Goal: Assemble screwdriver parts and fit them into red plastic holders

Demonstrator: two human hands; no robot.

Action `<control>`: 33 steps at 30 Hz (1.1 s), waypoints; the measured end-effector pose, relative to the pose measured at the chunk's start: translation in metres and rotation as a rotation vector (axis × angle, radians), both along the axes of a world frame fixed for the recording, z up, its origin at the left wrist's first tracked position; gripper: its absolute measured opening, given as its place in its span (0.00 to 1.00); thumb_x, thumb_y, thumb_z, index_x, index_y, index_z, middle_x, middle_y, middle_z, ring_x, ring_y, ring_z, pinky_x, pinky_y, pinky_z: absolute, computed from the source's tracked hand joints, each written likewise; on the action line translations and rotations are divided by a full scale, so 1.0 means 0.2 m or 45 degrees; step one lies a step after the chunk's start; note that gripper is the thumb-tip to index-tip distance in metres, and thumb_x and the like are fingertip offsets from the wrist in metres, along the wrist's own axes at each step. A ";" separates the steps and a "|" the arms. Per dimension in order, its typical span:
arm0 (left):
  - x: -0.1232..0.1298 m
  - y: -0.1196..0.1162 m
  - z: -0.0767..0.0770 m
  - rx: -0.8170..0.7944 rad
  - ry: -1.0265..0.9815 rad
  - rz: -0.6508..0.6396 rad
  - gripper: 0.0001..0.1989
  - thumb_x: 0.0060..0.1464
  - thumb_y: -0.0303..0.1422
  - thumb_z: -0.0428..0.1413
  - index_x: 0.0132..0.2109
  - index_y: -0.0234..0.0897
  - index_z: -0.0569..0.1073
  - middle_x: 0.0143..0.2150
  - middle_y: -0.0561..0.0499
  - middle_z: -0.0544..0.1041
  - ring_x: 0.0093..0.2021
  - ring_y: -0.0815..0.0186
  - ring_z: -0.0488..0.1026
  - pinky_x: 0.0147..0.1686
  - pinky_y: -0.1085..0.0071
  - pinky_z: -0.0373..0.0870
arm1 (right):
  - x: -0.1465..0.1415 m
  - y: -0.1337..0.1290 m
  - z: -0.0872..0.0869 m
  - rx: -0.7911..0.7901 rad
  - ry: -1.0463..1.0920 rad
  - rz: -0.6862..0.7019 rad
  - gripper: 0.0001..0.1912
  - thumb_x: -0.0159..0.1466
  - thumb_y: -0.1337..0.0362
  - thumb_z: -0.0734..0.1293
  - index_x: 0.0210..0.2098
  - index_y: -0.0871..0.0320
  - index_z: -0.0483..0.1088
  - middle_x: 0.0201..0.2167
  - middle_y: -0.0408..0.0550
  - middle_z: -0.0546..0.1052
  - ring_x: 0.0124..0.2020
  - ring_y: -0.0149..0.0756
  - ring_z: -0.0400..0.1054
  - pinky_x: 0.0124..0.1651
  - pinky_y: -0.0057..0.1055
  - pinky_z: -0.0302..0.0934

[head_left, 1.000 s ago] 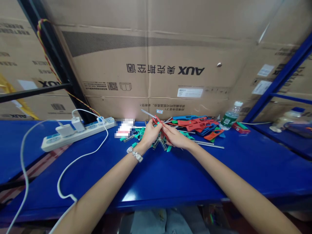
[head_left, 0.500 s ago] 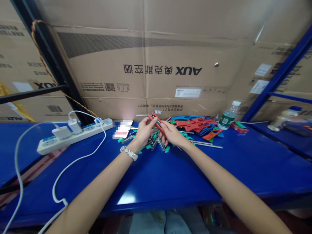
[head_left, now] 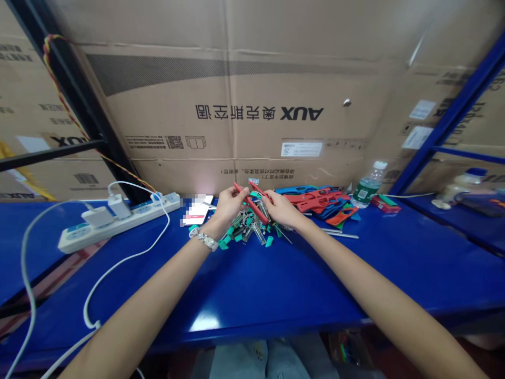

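My left hand (head_left: 229, 204) pinches a long, narrow red plastic shell half (head_left: 255, 209) between thumb and fingers. It slants down to the right over the pile. In my right hand (head_left: 284, 209) is a second red shell piece (head_left: 258, 188), its tip pointing up and left, apart from the first; the fingers cover its lower part. Beneath both hands lies a pile of clear tubes with green caps (head_left: 258, 233), mixed with small metal parts. Right of my right hand are stacked red plastic shells (head_left: 321, 199), with blue shells (head_left: 302, 189) and an orange one (head_left: 342, 216).
A white power strip (head_left: 118, 223) with chargers and cables lies on the blue table (head_left: 292, 295) at left. A phone (head_left: 197, 210) is left of the pile. Metal rods (head_left: 341, 235), a water bottle (head_left: 367, 185) and a red box (head_left: 384, 204) are at right. Cardboard (head_left: 252, 79) stands behind.
The two red shell pieces, close together before, are now apart. My right hand has moved slightly right and my left hand slightly left, each with a piece. The view has shifted a little.
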State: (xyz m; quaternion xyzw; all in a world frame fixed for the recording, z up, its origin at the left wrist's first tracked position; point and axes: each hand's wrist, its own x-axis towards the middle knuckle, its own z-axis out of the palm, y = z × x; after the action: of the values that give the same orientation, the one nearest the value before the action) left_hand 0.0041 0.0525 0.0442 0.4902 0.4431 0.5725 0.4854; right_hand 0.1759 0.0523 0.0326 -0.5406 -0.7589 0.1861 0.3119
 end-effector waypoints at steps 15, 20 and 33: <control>-0.08 -0.07 -0.03 -0.061 -0.198 -0.017 0.03 0.64 0.30 0.56 0.39 0.35 0.71 0.36 0.50 0.75 0.31 0.69 0.74 0.33 0.71 0.74 | 0.05 0.00 0.02 0.087 -0.067 0.086 0.22 0.76 0.61 0.54 0.59 0.60 0.73 0.49 0.58 0.79 0.50 0.45 0.72 0.54 0.39 0.62; -0.06 -0.05 -0.06 0.107 0.095 0.001 0.03 0.59 0.26 0.53 0.37 0.38 0.71 0.31 0.54 0.71 0.24 0.70 0.65 0.25 0.74 0.65 | 0.06 0.05 -0.05 -0.069 0.250 0.161 0.22 0.76 0.60 0.54 0.56 0.63 0.73 0.32 0.46 0.75 0.33 0.35 0.68 0.40 0.30 0.62; -0.05 -0.01 -0.02 0.922 1.194 0.014 0.13 0.61 0.28 0.59 0.28 0.41 0.70 0.28 0.51 0.69 0.28 0.63 0.70 0.34 0.70 0.65 | 0.05 0.08 -0.16 -0.031 0.418 0.099 0.19 0.75 0.55 0.54 0.56 0.56 0.69 0.31 0.42 0.72 0.29 0.33 0.65 0.35 0.28 0.61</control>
State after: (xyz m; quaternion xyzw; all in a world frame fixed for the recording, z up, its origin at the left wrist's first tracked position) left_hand -0.0052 0.0508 0.0404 0.8230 0.3894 0.4119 0.0367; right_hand 0.1857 0.0684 0.0009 -0.4770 -0.7156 0.2931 0.4177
